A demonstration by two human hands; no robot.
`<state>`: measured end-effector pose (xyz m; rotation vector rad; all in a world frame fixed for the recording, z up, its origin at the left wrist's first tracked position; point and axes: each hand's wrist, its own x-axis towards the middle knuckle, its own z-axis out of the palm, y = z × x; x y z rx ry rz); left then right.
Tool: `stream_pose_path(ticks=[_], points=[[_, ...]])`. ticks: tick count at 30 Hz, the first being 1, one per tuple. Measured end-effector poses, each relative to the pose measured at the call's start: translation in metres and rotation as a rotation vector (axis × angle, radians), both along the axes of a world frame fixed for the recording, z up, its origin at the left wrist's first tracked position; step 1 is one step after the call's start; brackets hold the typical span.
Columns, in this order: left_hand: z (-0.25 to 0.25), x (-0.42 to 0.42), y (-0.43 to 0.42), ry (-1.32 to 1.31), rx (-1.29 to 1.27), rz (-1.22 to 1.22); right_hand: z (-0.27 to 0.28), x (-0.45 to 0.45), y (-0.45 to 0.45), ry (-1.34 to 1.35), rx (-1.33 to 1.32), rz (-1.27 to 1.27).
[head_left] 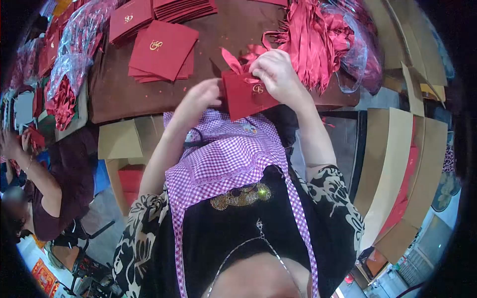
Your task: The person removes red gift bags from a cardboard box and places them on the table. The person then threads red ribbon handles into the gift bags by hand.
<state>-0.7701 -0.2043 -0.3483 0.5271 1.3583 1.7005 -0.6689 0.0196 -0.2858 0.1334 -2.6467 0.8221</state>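
A small red paper gift bag (243, 102) with a gold monogram hangs tilted in front of me at the table's near edge. My right hand (276, 72) is closed on its upper right part, with thumb and fingers pinching the top edge by the ribbon. A red satin ribbon (232, 62) loops up from the bag's top. Just off the bag's left edge, my left hand (202, 97) has loosely bent fingers, slightly blurred, with nothing visible in them. Whether its fingertips touch the bag I cannot tell.
Flat red bags (164, 49) lie stacked on the brown table (114, 97). A bundle of red ribbons (310, 47) and plastic wrapping (365, 64) are at right. Open cardboard boxes (121, 141) with red contents stand below. At left, a co-worker's arm (42, 176) reaches over another table.
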Motion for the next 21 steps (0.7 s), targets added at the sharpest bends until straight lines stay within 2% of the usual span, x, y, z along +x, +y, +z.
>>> stream_pose_path(ticks=[1, 2, 5, 6, 7, 9, 11, 13, 16, 17, 20, 21], points=[[0.008, 0.007, 0.008, 0.141, -0.009, -0.103, -0.002, -0.001, -0.002, 0.004, 0.000, -0.001], [0.020, 0.019, 0.011, 0.020, -0.038, -0.082, -0.004, -0.003, -0.005, 0.006, -0.012, 0.036], [0.025, 0.024, 0.020, 0.002, -0.071, -0.036, -0.003, -0.009, -0.011, -0.017, -0.055, 0.052], [0.022, 0.021, 0.021, 0.120, -0.043, -0.065, 0.003, -0.013, -0.011, -0.055, -0.064, 0.016], [0.021, 0.020, 0.021, 0.122, -0.040, -0.075, 0.006, -0.016, -0.011, -0.094, -0.072, -0.022], [0.023, 0.020, 0.020, 0.188, -0.139, -0.172, 0.004, -0.021, -0.010, -0.006, -0.006, -0.052], [0.025, 0.021, 0.019, 0.244, -0.183, -0.186, -0.001, -0.030, -0.007, -0.233, -0.243, 0.175], [0.025, 0.022, 0.018, 0.304, -0.219, -0.197, -0.006, -0.034, -0.012, -0.205, -0.460, 0.058], [0.024, 0.022, 0.013, 0.071, -0.151, -0.104, -0.003, -0.038, -0.006, -0.284, -0.743, -0.114], [0.023, 0.020, 0.012, 0.071, -0.152, -0.110, -0.003, -0.040, -0.002, -0.280, -0.733, -0.186], [0.017, 0.016, 0.010, 0.078, -0.095, -0.058, -0.018, -0.042, 0.005, -0.298, -0.739, -0.172], [0.017, 0.016, 0.010, 0.080, -0.095, -0.058, -0.022, -0.042, 0.008, -0.166, -0.708, -0.161]])
